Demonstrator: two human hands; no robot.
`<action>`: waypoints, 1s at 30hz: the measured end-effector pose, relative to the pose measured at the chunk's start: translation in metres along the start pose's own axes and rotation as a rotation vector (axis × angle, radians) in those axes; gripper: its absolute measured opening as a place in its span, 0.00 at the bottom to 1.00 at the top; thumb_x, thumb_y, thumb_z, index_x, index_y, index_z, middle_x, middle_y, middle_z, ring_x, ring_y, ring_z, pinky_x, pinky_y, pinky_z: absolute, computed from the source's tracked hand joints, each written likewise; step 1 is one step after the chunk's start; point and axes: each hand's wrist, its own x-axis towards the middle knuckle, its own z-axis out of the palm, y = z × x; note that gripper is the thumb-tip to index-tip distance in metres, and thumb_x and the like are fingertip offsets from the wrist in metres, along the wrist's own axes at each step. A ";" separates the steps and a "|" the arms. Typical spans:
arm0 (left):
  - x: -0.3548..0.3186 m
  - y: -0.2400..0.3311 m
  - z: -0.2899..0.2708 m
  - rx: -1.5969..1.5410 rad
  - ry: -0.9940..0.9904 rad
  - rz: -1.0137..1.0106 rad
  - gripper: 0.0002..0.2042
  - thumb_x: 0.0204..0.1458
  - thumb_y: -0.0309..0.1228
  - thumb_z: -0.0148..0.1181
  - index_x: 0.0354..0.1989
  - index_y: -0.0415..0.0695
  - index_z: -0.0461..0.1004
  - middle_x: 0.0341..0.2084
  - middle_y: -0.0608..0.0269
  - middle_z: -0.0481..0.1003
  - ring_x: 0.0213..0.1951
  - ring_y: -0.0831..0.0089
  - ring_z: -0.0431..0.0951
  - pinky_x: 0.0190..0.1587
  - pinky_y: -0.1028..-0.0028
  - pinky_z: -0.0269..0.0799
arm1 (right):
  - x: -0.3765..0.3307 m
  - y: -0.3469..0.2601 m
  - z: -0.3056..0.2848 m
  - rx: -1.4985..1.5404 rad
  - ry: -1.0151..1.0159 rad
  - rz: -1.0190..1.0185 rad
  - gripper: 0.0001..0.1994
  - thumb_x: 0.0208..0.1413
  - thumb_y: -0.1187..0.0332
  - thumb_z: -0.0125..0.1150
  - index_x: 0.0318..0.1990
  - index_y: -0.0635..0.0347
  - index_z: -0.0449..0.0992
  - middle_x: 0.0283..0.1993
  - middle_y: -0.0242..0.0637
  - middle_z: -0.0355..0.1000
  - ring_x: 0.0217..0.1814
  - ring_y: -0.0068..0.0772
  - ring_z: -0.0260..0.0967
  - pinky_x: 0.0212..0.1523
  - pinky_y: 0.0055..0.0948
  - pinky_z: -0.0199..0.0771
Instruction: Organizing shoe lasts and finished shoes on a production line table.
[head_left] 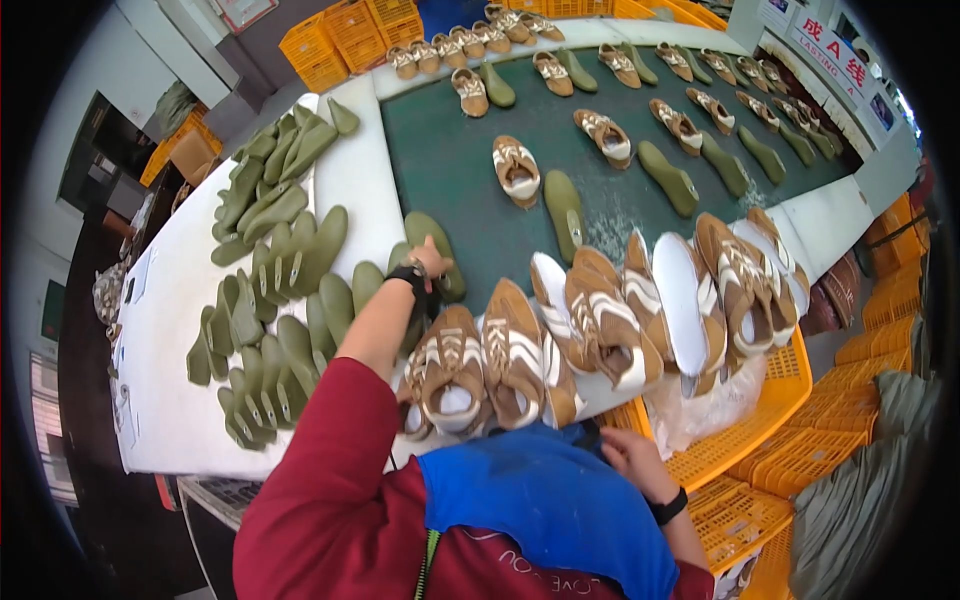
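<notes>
My left hand reaches across to the edge of the green belt, closed on a green shoe last; part of its grip is hidden. Other green lasts lie close beside that wrist. Low at the table's front edge, my right hand has curled fingers against a small dark thing, which I cannot make out. Between my arms stands a row of brown shoes with white stripes, several tilted and one showing its white sole.
Many green lasts cover the white table at left. The green belt carries brown shoes paired with lasts. Yellow crates stand at my right, one holding clear plastic.
</notes>
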 end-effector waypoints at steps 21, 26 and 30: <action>-0.273 -0.046 0.007 -0.446 0.393 0.647 0.33 0.41 0.28 0.64 0.59 0.43 0.61 0.40 0.43 0.73 0.40 0.51 0.75 0.42 0.63 0.71 | 0.059 -0.136 0.044 -0.037 0.095 -0.565 0.13 0.50 0.70 0.61 0.44 0.60 0.74 0.40 0.41 0.73 0.36 0.43 0.73 0.36 0.32 0.74; -0.304 -0.036 -0.008 -0.461 0.387 0.803 0.35 0.39 0.24 0.65 0.61 0.43 0.60 0.42 0.49 0.72 0.38 0.59 0.75 0.42 0.69 0.72 | 0.082 -0.182 0.066 -0.212 0.273 -0.578 0.23 0.43 0.70 0.65 0.51 0.57 0.70 0.49 0.44 0.67 0.45 0.44 0.70 0.41 0.35 0.73; -0.298 -0.049 -0.011 -0.497 0.268 0.833 0.35 0.41 0.26 0.64 0.62 0.42 0.59 0.43 0.49 0.71 0.40 0.64 0.75 0.40 0.69 0.73 | 0.080 -0.182 0.071 -0.156 0.295 -0.618 0.24 0.40 0.73 0.63 0.50 0.58 0.69 0.47 0.46 0.67 0.47 0.47 0.69 0.42 0.37 0.73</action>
